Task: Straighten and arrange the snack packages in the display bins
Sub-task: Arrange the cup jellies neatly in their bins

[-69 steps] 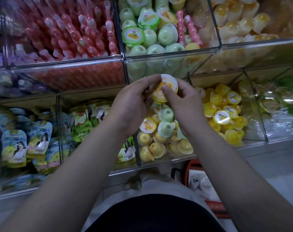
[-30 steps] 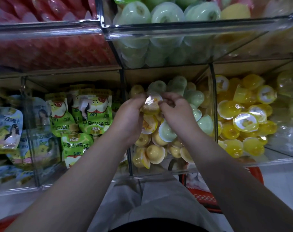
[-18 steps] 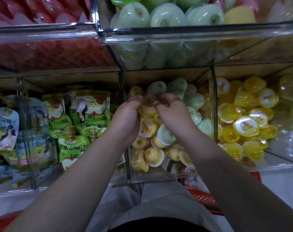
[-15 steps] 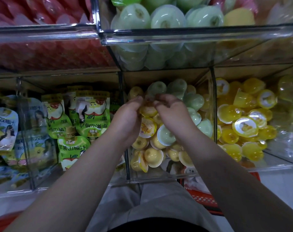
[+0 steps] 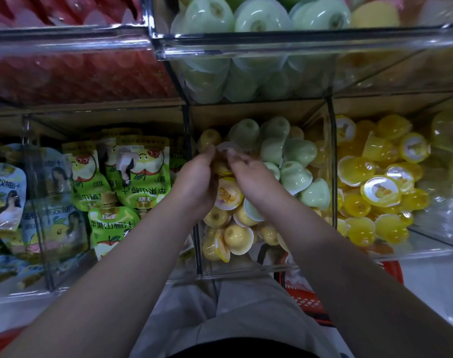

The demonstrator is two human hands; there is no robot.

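Both my hands reach into the middle clear bin on the lower shelf, which holds yellow and pale green jelly cups. My left hand and my right hand meet over the pile, their fingertips pinching a yellow jelly cup with a clear lid between them. Right below the hands lies a lid-up mango cup. Pale green cups are heaped at the bin's back and right.
Green and blue juice pouches fill the bin to the left. Bright yellow jelly cups fill the bin to the right. The upper shelf has green cups and red packs. A red basket sits by my legs.
Both hands came down with the yellow cup from in front of the upper shelf into the middle bin. In the last half second they have barely moved.
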